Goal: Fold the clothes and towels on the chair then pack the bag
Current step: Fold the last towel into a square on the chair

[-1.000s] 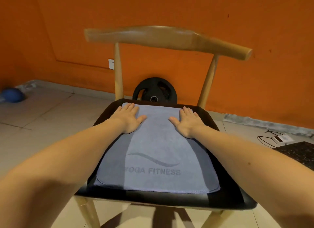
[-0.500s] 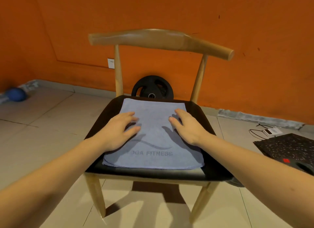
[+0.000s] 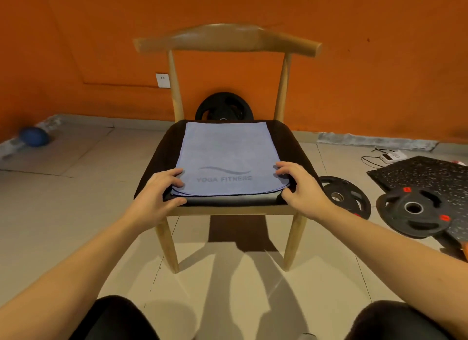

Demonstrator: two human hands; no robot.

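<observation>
Both near corners of the blue towel (image 3: 228, 149) are pinched: the left hand (image 3: 162, 190) and the right hand (image 3: 301, 185) curl their fingers on top with thumbs under the edge. It lies folded on the chair (image 3: 287, 147) seat. Light, soft and limp, it would likely sag unless lifted by both corners. Half a second ago the hands pressed flatter, farther up the cloth.

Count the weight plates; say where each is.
3 plates: one behind the chair, by the wall; one on the floor right of it; one on the speckled mat's edge. Others may be out of frame.
</observation>
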